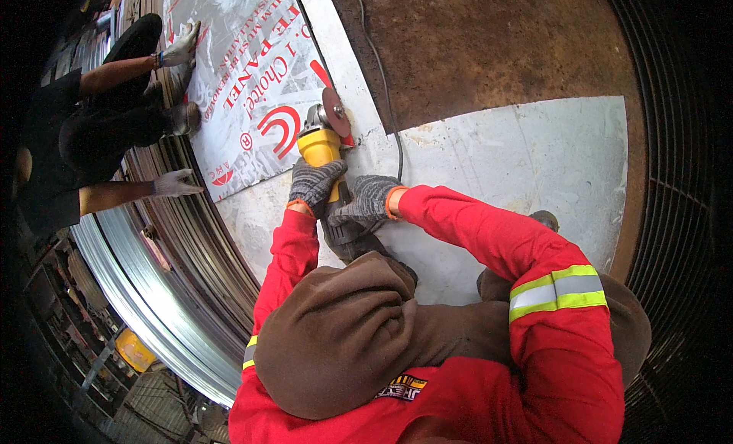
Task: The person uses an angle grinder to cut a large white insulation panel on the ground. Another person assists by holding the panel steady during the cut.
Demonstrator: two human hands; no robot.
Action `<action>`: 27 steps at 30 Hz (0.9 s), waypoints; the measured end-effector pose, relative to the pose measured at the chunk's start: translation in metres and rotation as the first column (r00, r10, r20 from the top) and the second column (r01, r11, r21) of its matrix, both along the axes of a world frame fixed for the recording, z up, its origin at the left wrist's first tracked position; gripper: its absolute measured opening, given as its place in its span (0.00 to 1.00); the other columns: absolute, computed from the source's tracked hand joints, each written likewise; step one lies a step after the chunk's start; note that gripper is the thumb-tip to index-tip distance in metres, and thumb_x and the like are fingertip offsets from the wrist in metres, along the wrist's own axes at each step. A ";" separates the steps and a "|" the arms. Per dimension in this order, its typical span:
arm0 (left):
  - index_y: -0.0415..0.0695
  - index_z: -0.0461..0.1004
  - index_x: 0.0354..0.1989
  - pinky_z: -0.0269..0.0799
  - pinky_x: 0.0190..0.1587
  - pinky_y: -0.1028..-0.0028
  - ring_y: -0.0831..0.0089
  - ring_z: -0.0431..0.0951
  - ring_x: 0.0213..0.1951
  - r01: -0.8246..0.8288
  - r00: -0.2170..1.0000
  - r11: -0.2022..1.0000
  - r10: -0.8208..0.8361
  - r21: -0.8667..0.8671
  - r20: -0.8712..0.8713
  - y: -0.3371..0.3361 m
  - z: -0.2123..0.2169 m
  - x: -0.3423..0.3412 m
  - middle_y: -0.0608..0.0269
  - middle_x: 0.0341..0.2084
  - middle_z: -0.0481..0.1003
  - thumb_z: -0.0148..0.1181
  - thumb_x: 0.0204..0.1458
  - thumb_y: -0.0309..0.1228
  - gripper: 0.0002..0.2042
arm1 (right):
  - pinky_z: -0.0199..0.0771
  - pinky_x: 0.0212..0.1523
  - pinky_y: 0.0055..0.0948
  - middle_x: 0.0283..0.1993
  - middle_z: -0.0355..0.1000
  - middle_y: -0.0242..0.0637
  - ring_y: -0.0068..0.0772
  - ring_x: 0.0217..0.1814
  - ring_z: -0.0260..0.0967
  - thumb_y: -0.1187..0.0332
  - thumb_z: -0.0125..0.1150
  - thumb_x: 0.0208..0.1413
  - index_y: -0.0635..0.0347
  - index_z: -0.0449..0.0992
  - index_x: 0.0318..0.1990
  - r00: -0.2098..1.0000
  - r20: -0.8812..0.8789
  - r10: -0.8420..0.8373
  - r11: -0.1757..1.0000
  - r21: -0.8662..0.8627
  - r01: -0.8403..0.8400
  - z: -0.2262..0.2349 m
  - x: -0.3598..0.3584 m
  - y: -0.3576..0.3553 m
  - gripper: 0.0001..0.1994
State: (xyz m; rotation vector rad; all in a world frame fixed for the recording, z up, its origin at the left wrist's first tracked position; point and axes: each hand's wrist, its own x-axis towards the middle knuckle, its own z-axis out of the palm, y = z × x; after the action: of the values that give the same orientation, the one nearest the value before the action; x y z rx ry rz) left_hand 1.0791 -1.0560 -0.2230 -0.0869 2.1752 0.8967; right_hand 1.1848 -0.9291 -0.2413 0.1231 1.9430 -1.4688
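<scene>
Both my hands, in grey knit gloves with orange cuffs, are closed on a yellow and black angle grinder. My left hand wraps round the yellow body near its middle. Farther back, my right hand grips the black rear handle. A thin reddish-brown cutting disc stands on edge at the grinder's far end, by the edge of a panel covered in white film with red print. Whether the disc touches the panel or is spinning, I cannot tell. Beneath lies a pale metal sheet.
A co-worker in dark clothes crouches at the left, one gloved hand on the panel and the other gloved hand near its edge. A grey cord runs across the sheet. Long metal strips lie left; a rusty brown plate lies beyond.
</scene>
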 end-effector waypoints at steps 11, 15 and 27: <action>0.40 0.75 0.40 0.76 0.32 0.68 0.68 0.78 0.27 -0.009 1.000 1.000 0.009 -0.029 -0.020 -0.017 -0.005 -0.002 0.60 0.28 0.78 0.72 0.39 0.33 0.19 | 0.74 0.49 0.40 0.41 0.78 0.53 0.48 0.46 0.78 0.26 0.60 0.35 0.66 0.81 0.42 1.000 -0.018 0.007 1.000 -0.031 -0.007 0.003 0.004 -0.004 0.45; 0.40 0.74 0.42 0.76 0.34 0.67 0.67 0.79 0.30 -0.002 1.000 0.999 0.001 -0.033 -0.013 -0.016 -0.011 0.002 0.59 0.31 0.78 0.73 0.39 0.33 0.22 | 0.74 0.49 0.40 0.42 0.78 0.54 0.48 0.47 0.78 0.26 0.60 0.34 0.67 0.80 0.42 1.000 0.007 0.029 0.999 -0.032 -0.028 0.000 0.008 -0.003 0.45; 0.42 0.73 0.44 0.76 0.34 0.67 0.67 0.78 0.30 0.046 0.996 0.998 -0.048 -0.042 -0.069 -0.021 -0.004 0.010 0.61 0.31 0.78 0.71 0.41 0.33 0.21 | 0.74 0.49 0.40 0.42 0.78 0.54 0.47 0.48 0.77 0.27 0.61 0.35 0.68 0.80 0.43 0.998 0.043 0.050 0.998 -0.049 -0.048 0.004 0.011 -0.008 0.45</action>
State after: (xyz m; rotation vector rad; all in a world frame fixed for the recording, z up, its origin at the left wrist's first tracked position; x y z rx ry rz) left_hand 1.0887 -1.0766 -0.2273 -0.0244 2.2510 0.8407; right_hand 1.1953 -0.9374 -0.2374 0.0852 1.8614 -1.4681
